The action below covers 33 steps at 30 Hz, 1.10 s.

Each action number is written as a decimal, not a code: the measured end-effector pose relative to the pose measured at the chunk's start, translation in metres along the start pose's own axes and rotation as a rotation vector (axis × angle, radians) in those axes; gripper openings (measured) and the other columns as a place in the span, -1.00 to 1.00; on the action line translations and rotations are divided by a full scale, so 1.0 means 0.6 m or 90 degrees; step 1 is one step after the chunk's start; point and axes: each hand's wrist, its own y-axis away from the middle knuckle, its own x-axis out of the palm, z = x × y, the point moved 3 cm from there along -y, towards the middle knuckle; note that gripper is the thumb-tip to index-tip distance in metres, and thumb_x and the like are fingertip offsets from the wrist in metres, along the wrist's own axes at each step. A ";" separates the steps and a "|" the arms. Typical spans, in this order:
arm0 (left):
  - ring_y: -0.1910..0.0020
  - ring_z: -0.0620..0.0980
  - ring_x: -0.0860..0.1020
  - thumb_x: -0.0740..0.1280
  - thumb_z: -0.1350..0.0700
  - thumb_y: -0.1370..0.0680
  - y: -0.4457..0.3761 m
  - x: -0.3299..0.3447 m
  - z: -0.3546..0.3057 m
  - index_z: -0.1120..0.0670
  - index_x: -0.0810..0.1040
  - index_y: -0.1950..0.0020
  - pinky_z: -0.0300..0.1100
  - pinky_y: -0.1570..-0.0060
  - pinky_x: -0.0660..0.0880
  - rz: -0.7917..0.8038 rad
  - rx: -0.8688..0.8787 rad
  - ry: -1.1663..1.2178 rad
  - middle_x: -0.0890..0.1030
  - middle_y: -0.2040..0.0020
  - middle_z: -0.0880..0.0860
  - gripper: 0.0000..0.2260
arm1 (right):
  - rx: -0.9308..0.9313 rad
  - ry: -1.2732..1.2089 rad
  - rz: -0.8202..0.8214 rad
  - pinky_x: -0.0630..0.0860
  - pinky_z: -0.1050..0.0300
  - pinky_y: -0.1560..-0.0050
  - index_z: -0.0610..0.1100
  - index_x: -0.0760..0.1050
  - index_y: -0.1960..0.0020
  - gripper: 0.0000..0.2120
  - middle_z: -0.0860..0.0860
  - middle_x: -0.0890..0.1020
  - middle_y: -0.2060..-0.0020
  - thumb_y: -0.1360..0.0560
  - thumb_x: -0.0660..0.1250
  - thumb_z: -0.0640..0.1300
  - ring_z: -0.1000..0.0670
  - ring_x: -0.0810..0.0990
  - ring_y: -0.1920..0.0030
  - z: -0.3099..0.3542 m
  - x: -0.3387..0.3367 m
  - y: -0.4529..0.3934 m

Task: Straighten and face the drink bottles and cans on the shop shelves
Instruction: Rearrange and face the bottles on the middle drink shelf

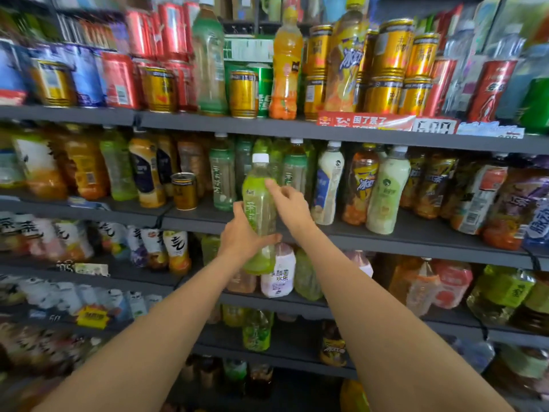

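A person faces grey shop shelves (386, 242) packed with drinks, both bare forearms reaching forward.

On the far left of the second shelf stand blurred orange and green bottles. Next comes a small gold can (184, 190), upright, alone near the shelf's front edge.

Just right of it, the left hand (242, 236) grips a green tea bottle (259, 214) around its lower half, thumb curled across the front and fingers wrapped behind. The bottle is held in the air in front of the second shelf, its base hanging below the shelf edge, in front of the third shelf's bottles. Its long axis runs almost straight up and down, leaning slightly left at the top. The white cap (260, 158) points up, and the label with green characters faces the camera.

The right hand (289, 202) touches the bottle's upper right side, its index finger stretched out against the green shoulder band and the other fingers loosely curled, not wrapped around it.

Behind the hands stand more green tea bottles with white caps. Further right on the same shelf are a cream bottle with a blue label (326, 185), an orange bottle (361, 185) and a pale green bottle (387, 193), all upright.

On the top shelf, red and gold cans sit in stacks beside tall bottles, and a red paper sign (365, 121) hangs at the shelf edge on the right.
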 end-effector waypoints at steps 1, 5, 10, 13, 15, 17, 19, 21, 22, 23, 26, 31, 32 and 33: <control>-0.19 0.18 0.51 0.53 -0.09 -0.30 -0.003 -0.017 0.014 0.12 0.15 -0.36 -0.05 0.05 0.43 0.002 -0.002 -0.014 0.52 -0.22 0.14 -0.19 | -0.020 0.025 0.027 0.39 0.18 -0.07 -0.23 0.45 -0.25 -0.52 -0.08 0.57 -0.13 -0.51 0.29 0.12 -0.04 0.52 -0.17 0.004 0.018 0.002; -0.19 0.19 0.50 0.52 -0.09 -0.32 -0.017 -0.058 0.059 0.10 0.15 -0.37 -0.04 0.06 0.44 0.047 -0.016 -0.026 0.50 -0.24 0.14 -0.20 | -0.067 0.068 0.030 0.46 0.22 0.05 -0.24 0.47 -0.20 -0.47 -0.03 0.61 -0.03 -0.38 0.47 0.06 0.04 0.56 -0.01 0.014 0.067 0.006; -0.22 0.11 0.48 0.51 -0.04 -0.35 -0.062 -0.079 0.080 0.04 0.18 -0.37 -0.02 -0.10 0.49 0.128 0.000 0.077 0.48 -0.26 0.08 -0.27 | -0.072 0.019 0.008 0.55 0.08 -0.07 -0.25 0.50 -0.16 -0.55 -0.11 0.64 -0.05 -0.40 0.46 0.00 -0.06 0.61 -0.07 0.014 0.087 -0.022; -0.22 0.12 0.48 0.51 -0.02 -0.36 -0.098 -0.075 0.070 0.03 0.19 -0.36 0.03 -0.16 0.47 0.125 0.020 0.076 0.49 -0.25 0.08 -0.29 | -0.088 -0.005 0.005 0.54 -0.02 -0.14 -0.22 0.51 -0.15 -0.62 -0.12 0.64 -0.07 -0.41 0.45 -0.06 -0.08 0.61 -0.09 0.015 0.081 -0.054; -0.23 0.14 0.47 0.50 -0.01 -0.37 -0.122 -0.065 0.063 0.06 0.20 -0.37 0.04 -0.17 0.46 0.118 0.013 0.049 0.48 -0.26 0.10 -0.30 | -0.113 0.012 0.013 0.54 0.07 -0.13 -0.21 0.51 -0.17 -0.63 -0.11 0.64 -0.09 -0.42 0.45 -0.09 -0.05 0.60 -0.10 0.013 0.081 -0.077; -0.23 0.15 0.47 0.50 -0.01 -0.37 -0.146 -0.053 0.058 0.08 0.24 -0.35 0.05 -0.18 0.45 0.120 0.005 0.040 0.50 -0.24 0.11 -0.33 | -0.126 0.027 0.019 0.52 0.12 -0.11 -0.21 0.51 -0.19 -0.62 -0.10 0.63 -0.11 -0.42 0.44 -0.10 -0.04 0.59 -0.12 0.009 0.081 -0.100; -0.20 0.16 0.49 0.50 -0.01 -0.37 -0.167 -0.042 0.053 0.10 0.28 -0.31 0.03 -0.16 0.46 0.109 0.007 0.032 0.52 -0.21 0.13 -0.37 | -0.130 0.025 0.008 0.53 0.07 -0.16 -0.21 0.50 -0.20 -0.61 -0.11 0.63 -0.12 -0.42 0.44 -0.10 -0.05 0.59 -0.14 0.005 0.080 -0.120; -0.17 0.16 0.51 0.50 0.01 -0.38 -0.185 -0.032 0.048 0.11 0.30 -0.29 -0.04 -0.09 0.48 0.085 0.013 0.034 0.53 -0.18 0.13 -0.40 | -0.130 0.021 -0.004 0.51 0.04 -0.21 -0.21 0.49 -0.22 -0.59 -0.10 0.62 -0.13 -0.42 0.44 -0.11 -0.02 0.58 -0.14 0.005 0.077 -0.136; -0.16 0.16 0.52 0.50 0.02 -0.37 -0.193 -0.026 0.045 0.12 0.31 -0.28 -0.07 -0.05 0.45 0.072 0.016 0.042 0.54 -0.17 0.13 -0.41 | -0.130 0.027 -0.013 0.49 0.11 -0.21 -0.21 0.48 -0.24 -0.58 -0.08 0.61 -0.13 -0.43 0.44 -0.11 0.03 0.56 -0.12 0.005 0.075 -0.141; -0.15 0.16 0.52 0.51 0.03 -0.37 -0.200 -0.020 0.043 0.12 0.32 -0.27 -0.08 -0.01 0.44 0.060 0.017 0.050 0.55 -0.16 0.12 -0.42 | -0.130 0.036 -0.033 0.46 0.20 -0.18 -0.21 0.47 -0.25 -0.57 -0.07 0.60 -0.14 -0.43 0.43 -0.10 0.06 0.54 -0.11 0.004 0.070 -0.143; -0.18 0.16 0.52 0.50 0.06 -0.38 -0.218 -0.002 0.040 0.13 0.30 -0.27 -0.06 -0.07 0.43 0.030 -0.013 0.076 0.55 -0.19 0.13 -0.43 | -0.099 0.078 -0.219 0.41 0.21 -0.13 -0.24 0.41 -0.25 -0.55 -0.11 0.49 -0.19 -0.45 0.41 -0.08 -0.02 0.50 -0.16 -0.019 0.044 -0.147; -0.21 0.17 0.50 0.46 0.08 -0.42 -0.239 0.011 0.031 0.15 0.28 -0.31 -0.04 -0.12 0.42 0.021 -0.027 0.072 0.53 -0.23 0.14 -0.44 | 0.041 0.217 -0.357 0.31 0.04 -0.29 -0.33 0.15 -0.38 -0.38 -0.24 0.24 -0.34 -0.47 0.38 -0.18 -0.23 0.31 -0.32 -0.065 0.028 -0.166; -0.21 0.17 0.50 0.46 0.07 -0.43 -0.242 0.013 0.030 0.15 0.27 -0.34 -0.03 -0.10 0.43 0.024 -0.023 0.060 0.53 -0.24 0.15 -0.42 | 0.055 0.234 -0.341 0.29 0.02 -0.31 -0.34 0.09 -0.42 -0.32 -0.25 0.22 -0.36 -0.47 0.38 -0.15 -0.24 0.29 -0.34 -0.068 0.031 -0.175; -0.22 0.17 0.50 0.46 0.06 -0.43 -0.246 0.015 0.030 0.15 0.26 -0.35 -0.01 -0.10 0.44 0.023 -0.022 0.046 0.52 -0.25 0.15 -0.41 | 0.070 0.242 -0.325 0.28 0.00 -0.33 -0.34 0.05 -0.44 -0.27 -0.26 0.23 -0.37 -0.47 0.39 -0.14 -0.24 0.28 -0.36 -0.070 0.033 -0.183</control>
